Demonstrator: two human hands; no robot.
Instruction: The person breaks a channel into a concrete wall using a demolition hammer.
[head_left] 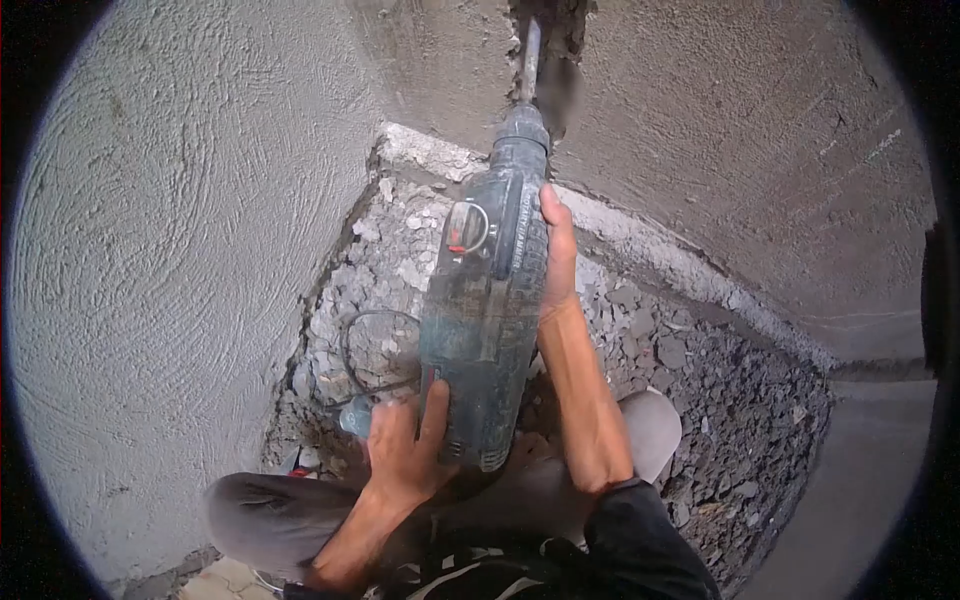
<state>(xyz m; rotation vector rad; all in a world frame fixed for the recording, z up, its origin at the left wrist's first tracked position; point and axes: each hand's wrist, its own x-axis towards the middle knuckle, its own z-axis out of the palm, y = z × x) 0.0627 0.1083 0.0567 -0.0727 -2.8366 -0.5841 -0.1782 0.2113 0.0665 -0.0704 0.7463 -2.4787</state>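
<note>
A dusty green rotary hammer (475, 320) points away from me, its chisel bit (531, 60) in a dark groove (562, 60) cut into the wall. My left hand (405, 440) is at the rear of the tool, with a finger on its side near the back; the grip under it is mostly hidden. My right hand (558, 250) holds the tool's front body from the right, thumb pointing forward along the casing, other fingers hidden beneath.
Plastered walls stand to the left (190, 250) and right (740, 150). Broken rubble (720, 430) covers the floor between them. A black cable (345, 345) loops left of the tool. My bent knees (250, 515) are at both sides.
</note>
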